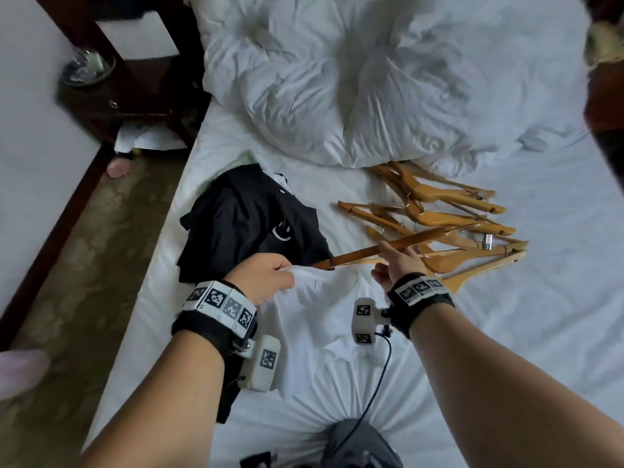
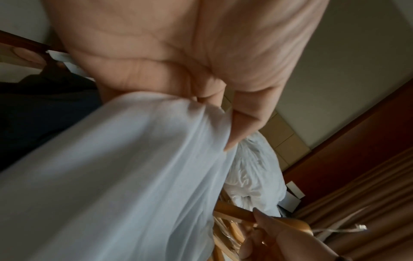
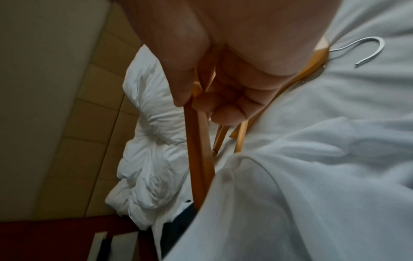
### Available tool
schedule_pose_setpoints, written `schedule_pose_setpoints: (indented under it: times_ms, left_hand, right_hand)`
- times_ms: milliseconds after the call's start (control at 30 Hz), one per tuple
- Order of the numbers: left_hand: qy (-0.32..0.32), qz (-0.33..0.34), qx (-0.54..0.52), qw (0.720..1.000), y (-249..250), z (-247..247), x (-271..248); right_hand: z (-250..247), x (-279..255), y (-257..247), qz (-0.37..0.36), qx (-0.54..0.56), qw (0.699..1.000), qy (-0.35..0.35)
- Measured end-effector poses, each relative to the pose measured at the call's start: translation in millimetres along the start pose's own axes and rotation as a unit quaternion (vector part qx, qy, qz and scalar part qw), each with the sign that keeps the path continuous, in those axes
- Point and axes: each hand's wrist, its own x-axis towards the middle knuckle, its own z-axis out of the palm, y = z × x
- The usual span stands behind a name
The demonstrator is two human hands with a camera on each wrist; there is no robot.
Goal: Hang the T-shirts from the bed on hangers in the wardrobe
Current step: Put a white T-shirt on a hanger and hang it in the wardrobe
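Your left hand (image 1: 266, 278) pinches the neck edge of the white T-shirt (image 1: 324, 319), which lies spread on the bed (image 1: 557, 298) right in front of you; in the left wrist view the fingers (image 2: 243, 123) are curled tight on a fold of that cloth. Your right hand (image 1: 401, 265) holds a wooden hanger (image 1: 371, 249) by its middle, fingers wrapped round the wood, with the hanger's left arm pointing at the collar opening.

The main risk is the hanger arm going in the wrong place. The tip sits right at the shirt's edge, beside the black T-shirt (image 1: 250, 224), which lies just to the left and far side of the white one. Push too far left and you may catch the black cloth or slide over the white shirt instead of inside the neck. Your pinch takes only a small fold, so it could slip, or hold both layers shut and leave no opening.

Watch your right side too. The hand is close over the pile of spare hangers (image 1: 449, 211), and the metal hooks there can snag the one you hold and drag others along when you lift. In the right wrist view a hook (image 3: 366, 47) lies on the sheet just behind your palm, though I cannot tell whether it belongs to your hanger.

The dangling cable (image 1: 378, 383) from your right wrist crosses the shirt and could catch the cloth as you raise it. The crumpled duvet (image 1: 354, 79) at the far end is well apart and should not interfere.
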Motion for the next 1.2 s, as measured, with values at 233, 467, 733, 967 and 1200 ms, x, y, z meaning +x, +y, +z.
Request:
schedule_pose_setpoints:
  times_ms: [233, 467, 733, 967, 1200]
  left_hand:
    - [-0.018, 0.041, 0.035, 0.998, -12.6, 3.5, -48.4]
    - [-0.009, 0.025, 0.057, 0.998, -25.3, 19.7, -38.2]
    - [0.003, -0.021, 0.048, 0.999, -34.1, 43.4, 12.8]
    - [0.0, -0.041, 0.074, 0.996, -34.4, 63.6, 48.7]
    - [-0.027, -0.054, 0.053, 0.997, -13.1, 77.8, 56.8]
  right_hand:
    - [-25.2, -52.8, 37.3, 0.014, 0.02, 0.999, 0.02]
    - [-32.5, -53.2, 70.9, 0.032, -0.022, 0.999, 0.016]
    - [-23.6, 2.3, 78.0, 0.048, -0.148, 0.988, 0.009]
    - [-38.5, 39.9, 69.3, 0.048, -0.231, 0.97, 0.062]
    - [-94.1, 65.3, 74.2, 0.028, -0.186, 0.968, 0.164]
